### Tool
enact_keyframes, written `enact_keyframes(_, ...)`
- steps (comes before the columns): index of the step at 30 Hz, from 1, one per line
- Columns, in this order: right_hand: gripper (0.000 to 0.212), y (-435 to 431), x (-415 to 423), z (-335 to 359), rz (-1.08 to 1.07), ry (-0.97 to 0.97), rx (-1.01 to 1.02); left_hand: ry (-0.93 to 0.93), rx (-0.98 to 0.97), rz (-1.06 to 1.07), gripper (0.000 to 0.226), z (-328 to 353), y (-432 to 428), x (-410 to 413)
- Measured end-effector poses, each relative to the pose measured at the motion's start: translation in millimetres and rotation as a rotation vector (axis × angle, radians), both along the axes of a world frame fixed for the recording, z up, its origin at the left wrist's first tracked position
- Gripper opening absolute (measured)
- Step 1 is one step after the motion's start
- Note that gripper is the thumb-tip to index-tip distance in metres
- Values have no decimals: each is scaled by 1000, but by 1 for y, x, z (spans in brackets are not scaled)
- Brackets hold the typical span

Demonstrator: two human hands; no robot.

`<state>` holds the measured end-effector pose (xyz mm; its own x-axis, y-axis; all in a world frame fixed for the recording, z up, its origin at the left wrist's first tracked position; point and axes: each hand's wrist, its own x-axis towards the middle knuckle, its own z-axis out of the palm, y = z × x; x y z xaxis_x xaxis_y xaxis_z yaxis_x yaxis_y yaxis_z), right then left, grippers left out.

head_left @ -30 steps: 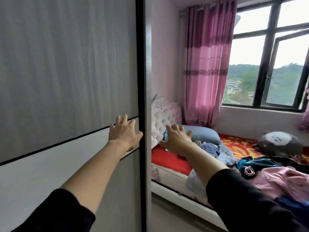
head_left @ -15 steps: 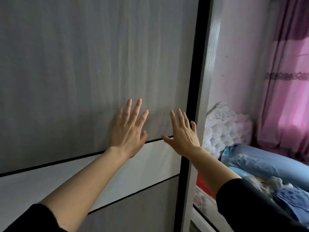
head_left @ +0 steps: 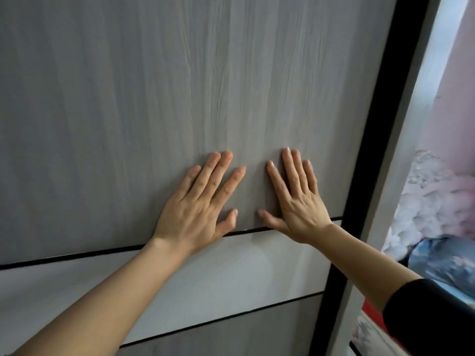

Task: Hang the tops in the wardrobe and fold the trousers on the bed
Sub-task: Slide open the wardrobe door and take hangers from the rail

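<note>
A grey wood-grain wardrobe door (head_left: 180,86) fills most of the view, crossed by a pale horizontal band (head_left: 205,281) edged with thin black lines. My left hand (head_left: 198,209) lies flat on the door with fingers spread, its thumb near the upper black line. My right hand (head_left: 295,201) is pressed flat beside it, fingers apart, holding nothing. The door's black right edge (head_left: 380,150) runs top to bottom. The inside of the wardrobe is hidden. No tops or trousers are visible.
To the right of the wardrobe, a sliver of the bed shows: a white tufted headboard (head_left: 431,199), a blue pillow (head_left: 447,258) and a red sheet (head_left: 372,312). A pink curtain (head_left: 460,104) hangs behind.
The view has swung left from the bed to the wardrobe door. My right hand moved from near the door's edge onto the panel, and both palms now press flat side by side.
</note>
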<state>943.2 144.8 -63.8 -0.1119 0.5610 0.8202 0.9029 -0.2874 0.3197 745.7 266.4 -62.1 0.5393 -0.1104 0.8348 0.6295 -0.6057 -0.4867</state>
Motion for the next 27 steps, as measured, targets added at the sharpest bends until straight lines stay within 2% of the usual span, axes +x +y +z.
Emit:
enact_keyframes(14,83,19,-24,-2,94,-27,84,-15,55,54,68,2,12,-26)
enact_keyframes(27,77,67,-114,-2,279,-115,160,-6,57,75,69,2,56,-125)
